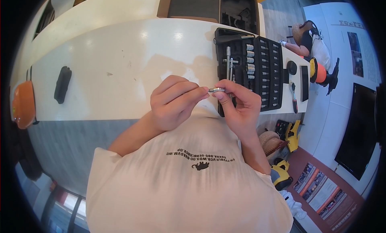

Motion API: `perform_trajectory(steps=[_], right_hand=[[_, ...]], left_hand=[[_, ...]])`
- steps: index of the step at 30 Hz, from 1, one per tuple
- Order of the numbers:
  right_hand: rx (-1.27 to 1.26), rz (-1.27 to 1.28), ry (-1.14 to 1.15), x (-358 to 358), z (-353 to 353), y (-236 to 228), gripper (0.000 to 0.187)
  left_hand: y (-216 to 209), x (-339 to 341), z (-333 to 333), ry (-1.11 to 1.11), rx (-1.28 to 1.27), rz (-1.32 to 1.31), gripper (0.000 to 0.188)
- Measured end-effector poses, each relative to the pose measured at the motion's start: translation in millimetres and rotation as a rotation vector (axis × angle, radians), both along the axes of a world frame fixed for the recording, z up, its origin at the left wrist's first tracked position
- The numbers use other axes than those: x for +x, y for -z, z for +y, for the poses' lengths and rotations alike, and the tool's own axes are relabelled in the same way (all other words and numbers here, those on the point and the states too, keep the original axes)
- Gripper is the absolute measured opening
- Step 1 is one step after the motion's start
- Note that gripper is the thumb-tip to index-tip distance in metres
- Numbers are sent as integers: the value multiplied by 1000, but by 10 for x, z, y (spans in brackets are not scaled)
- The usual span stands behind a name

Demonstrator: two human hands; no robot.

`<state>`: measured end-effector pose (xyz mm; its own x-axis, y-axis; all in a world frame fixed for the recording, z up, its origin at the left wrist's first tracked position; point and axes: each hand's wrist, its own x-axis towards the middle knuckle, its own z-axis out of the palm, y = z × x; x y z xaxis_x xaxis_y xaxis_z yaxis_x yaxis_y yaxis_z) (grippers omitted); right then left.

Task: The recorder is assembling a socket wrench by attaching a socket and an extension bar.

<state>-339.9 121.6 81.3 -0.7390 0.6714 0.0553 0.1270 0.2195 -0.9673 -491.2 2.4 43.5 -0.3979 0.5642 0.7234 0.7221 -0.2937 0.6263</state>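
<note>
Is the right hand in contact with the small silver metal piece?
Touching. The head view shows the right hand pinching the small silver metal piece between thumb and index finger.

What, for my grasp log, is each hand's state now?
Left hand: closed, fingers on the tip of a metal piece.
Right hand: closed, holding the metal piece.

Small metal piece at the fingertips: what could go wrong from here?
The small metal piece sits in a fingertip grip between the left hand and right hand, so it might slip and drop.

The open tool case lies beside the right hand; a dropped piece could land among its metal parts and be harder to spot.

The ratchet lies with its handle near the table's front edge, so a bump could knock it off.
</note>
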Motion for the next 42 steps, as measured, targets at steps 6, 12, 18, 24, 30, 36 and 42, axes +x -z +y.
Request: perform_trajectory(steps=[6, 12, 18, 24, 30, 36, 42], right_hand=[[145, -66, 21, 16, 6, -40, 14], [380, -132, 133, 242, 280, -145, 17], [609, -411, 246, 502, 569, -274, 23], [639, -506, 85, 435, 594, -166, 25], [635, -523, 97, 396, 739, -200, 23], [709, -568, 12, 349, 867, -209, 20], [777, -537, -144, 350, 902, -204, 20]], left_hand=[[5, 1, 28, 9, -10, 22, 27], [-30, 22, 12, 28, -45, -29, 25], [-35, 32, 29, 69, -56, -45, 25], [-12, 37, 43, 88, -68, -22, 25], [-3, 43, 22, 70, -62, -35, 25], [-19, 16, 41, 80, -67, -34, 24], [-26, 28, 29, 70, -64, -44, 24]])
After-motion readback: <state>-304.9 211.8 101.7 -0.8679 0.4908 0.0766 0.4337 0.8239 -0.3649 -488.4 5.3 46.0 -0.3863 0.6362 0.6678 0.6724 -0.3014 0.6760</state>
